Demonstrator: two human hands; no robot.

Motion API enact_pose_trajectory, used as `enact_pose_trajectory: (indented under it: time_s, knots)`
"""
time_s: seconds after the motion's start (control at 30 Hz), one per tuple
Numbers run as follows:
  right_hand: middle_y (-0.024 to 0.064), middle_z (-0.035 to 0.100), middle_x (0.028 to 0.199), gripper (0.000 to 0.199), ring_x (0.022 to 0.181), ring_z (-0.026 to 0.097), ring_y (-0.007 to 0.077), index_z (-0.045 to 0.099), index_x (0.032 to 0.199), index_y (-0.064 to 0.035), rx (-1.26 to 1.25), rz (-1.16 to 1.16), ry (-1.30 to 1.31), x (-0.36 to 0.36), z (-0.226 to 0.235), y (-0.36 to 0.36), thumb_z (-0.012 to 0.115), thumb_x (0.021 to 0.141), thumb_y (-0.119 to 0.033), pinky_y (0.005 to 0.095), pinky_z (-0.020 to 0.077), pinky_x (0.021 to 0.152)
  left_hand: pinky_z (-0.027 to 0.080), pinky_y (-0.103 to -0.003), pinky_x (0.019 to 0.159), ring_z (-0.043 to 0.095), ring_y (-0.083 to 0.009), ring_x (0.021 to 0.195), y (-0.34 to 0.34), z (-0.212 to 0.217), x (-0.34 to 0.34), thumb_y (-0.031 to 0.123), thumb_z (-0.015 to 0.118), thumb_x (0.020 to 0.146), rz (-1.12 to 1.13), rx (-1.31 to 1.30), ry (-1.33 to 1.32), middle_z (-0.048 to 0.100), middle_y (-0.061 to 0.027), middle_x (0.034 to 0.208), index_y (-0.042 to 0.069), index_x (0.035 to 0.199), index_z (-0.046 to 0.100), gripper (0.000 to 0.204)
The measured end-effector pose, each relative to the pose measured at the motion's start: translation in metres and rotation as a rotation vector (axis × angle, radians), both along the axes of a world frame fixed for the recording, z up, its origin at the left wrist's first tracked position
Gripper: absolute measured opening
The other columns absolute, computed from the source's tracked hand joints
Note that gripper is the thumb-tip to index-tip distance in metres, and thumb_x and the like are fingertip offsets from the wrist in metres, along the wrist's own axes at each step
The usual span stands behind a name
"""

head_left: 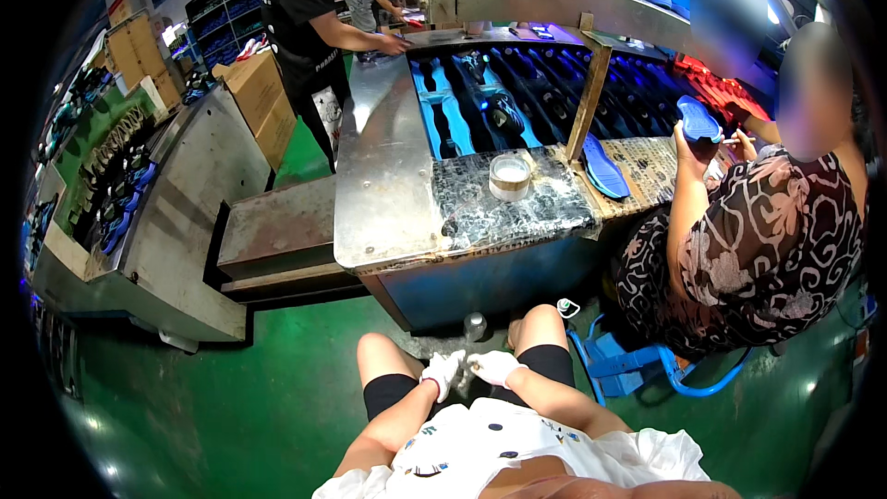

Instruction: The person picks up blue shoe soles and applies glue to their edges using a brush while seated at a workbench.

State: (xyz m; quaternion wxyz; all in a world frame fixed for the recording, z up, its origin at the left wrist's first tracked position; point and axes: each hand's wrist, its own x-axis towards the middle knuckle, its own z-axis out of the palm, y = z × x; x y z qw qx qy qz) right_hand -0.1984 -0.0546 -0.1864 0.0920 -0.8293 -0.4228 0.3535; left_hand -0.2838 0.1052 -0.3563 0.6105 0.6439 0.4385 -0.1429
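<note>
Above my lap, my left hand [443, 373] wears a white glove and its fingers are curled in. My right hand [494, 367], gloved in white too, is bent toward it with the fingertips drawn together. The two hands almost meet, and what they hold, if anything, is too small to make out. Just beyond them a clear bottle [474, 326] stands by the foot of the workbench. On the bench top ahead sits a round whitish tub [509, 176], and to its right lies a blue shoe sole [605, 166].
A metal-edged conveyor bench [383, 212] with dark and blue shoe parts runs ahead. At right a seated co-worker [739, 231] holds a blue sole [698, 119], beside a blue stool [628, 365]. Another person [300, 28] stands at far left. A second metal bench [199, 222] is left.
</note>
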Motion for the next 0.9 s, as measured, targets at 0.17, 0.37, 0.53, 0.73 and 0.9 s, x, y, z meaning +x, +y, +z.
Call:
enact_pose_trajectory:
  time_s: [0.17,0.37,0.53,0.73,0.9]
  knots:
    - [0.0124,0.065,0.083,0.025,0.079,0.063,0.0306,0.066,0.102,-0.0127,0.7,-0.358,-0.252,0.01,0.027,-0.018,0.063,0.086,-0.032,0.0373,0.0499,0.074,0.05,-0.044,0.071,0.058,-0.0272,0.089,-0.018,0.162,0.008,0.038,0.048,0.091,0.133,-0.189,-0.02,0.06,-0.0149,0.104,0.002,0.11,0.052,0.041]
    - [0.0022,0.063,0.082,0.014,0.07,0.056,0.0085,0.065,0.101,-0.0013,1.343,-0.71,-0.072,0.074,0.144,-0.012,0.059,0.091,-0.009,0.0224,0.0468,0.067,0.049,-0.036,0.052,0.06,-0.0235,0.063,-0.006,0.085,0.011,0.027,0.045,0.098,0.204,-0.439,-0.081,0.063,-0.0129,0.082,0.003,0.108,0.053,0.027]
    - [0.0017,0.061,0.077,0.013,0.071,0.057,0.0087,0.061,0.096,-0.0048,1.363,-0.918,-0.135,0.154,0.231,-0.015,0.06,0.091,-0.017,0.0252,0.0469,0.065,0.05,-0.036,0.056,0.061,-0.0248,0.068,-0.001,0.07,0.012,0.029,0.047,0.098,0.135,-0.46,-0.006,0.064,-0.0132,0.087,0.005,0.109,0.052,0.027]
    - [0.0183,0.067,0.086,0.029,0.084,0.066,0.031,0.065,0.093,-0.0049,1.022,-0.855,-0.558,0.22,0.257,0.011,0.058,0.086,-0.032,0.0361,0.0499,0.077,0.049,-0.033,0.055,0.061,-0.0236,0.066,-0.004,0.084,0.013,0.03,0.049,0.096,0.13,-0.476,0.01,0.064,-0.0124,0.083,0.007,0.105,0.053,0.026]
    - [0.0218,0.066,0.089,0.037,0.088,0.064,0.0369,0.064,0.093,-0.0022,0.815,-0.777,-0.636,0.249,0.241,0.033,0.053,0.085,-0.037,0.0415,0.0499,0.08,0.049,-0.032,0.054,0.06,-0.0222,0.064,-0.007,0.109,0.015,0.03,0.049,0.095,0.145,-0.511,-0.029,0.064,-0.0112,0.081,0.007,0.1,0.055,0.024]
